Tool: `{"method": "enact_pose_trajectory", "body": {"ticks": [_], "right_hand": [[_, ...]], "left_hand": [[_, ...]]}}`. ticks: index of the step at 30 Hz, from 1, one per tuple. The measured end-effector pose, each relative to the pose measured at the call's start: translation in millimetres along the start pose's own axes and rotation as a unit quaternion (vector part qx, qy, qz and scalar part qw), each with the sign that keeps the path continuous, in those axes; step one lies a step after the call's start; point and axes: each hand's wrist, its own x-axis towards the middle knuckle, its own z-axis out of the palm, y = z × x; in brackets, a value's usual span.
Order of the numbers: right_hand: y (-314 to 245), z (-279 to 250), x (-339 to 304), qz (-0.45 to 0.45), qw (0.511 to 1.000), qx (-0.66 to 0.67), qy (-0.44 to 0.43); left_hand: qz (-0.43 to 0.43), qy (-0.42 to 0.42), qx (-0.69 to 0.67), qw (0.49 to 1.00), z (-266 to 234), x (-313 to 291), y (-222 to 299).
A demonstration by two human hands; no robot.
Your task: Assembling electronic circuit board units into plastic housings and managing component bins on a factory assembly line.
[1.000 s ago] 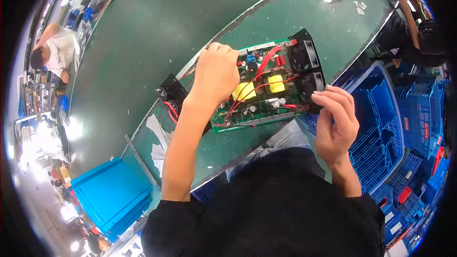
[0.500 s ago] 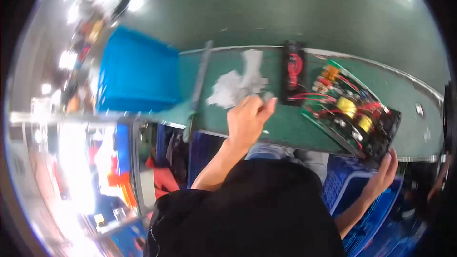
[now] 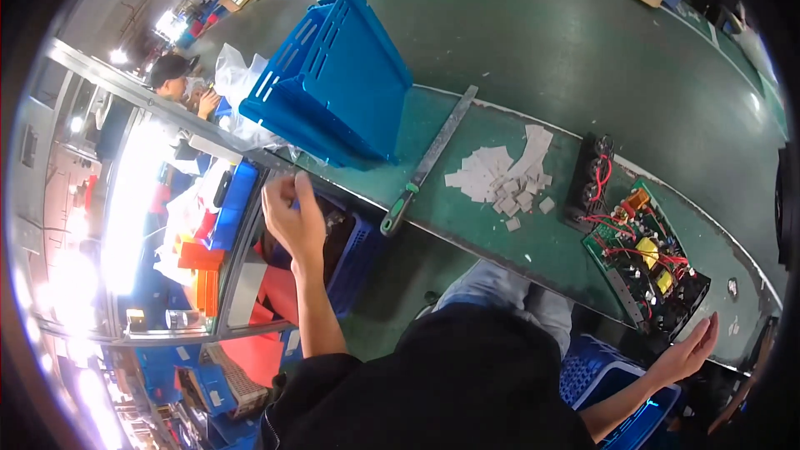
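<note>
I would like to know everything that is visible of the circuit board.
The circuit board lies component side up, slanting across the green workbench. Green-based, it carries yellow-wrapped blocks and an orange-brown part. Red wires run from it toward a black panel alongside. The right hand is beside its black end; contact is unclear.

Left of the green-handled blade (image 3: 431,158), past a narrow gap, a blue crate (image 3: 354,83) blocks passage. Right of the blade, a hand could skirt the low white pieces (image 3: 479,173) along the near bench (image 3: 554,250); farther right, a black panel (image 3: 580,183), red wires (image 3: 597,218) and a circuit board (image 3: 647,252) obstruct.
</note>
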Motion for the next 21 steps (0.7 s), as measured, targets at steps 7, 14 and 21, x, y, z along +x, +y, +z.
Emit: {"method": "enact_pose_trajectory", "body": {"ticks": [7,14,21], "right_hand": [[-6.0,9.1,-9.3,0.082,0.994,0.010,-0.066],[-208.3,67.6,-86.2,-0.149,0.938,0.059,-0.308],[-389.2,211.2,-149.9,-0.297,0.709,0.362,-0.527]], "left_hand": [[0.077,0.026,-0.042,0.996,80.1,49.6,61.5],[0.035,0.080,-0.069,0.994,106.1,21.7,47.7],[0.181,-0.032,-0.138,0.973,71.5,-52.7,1.5]]}}
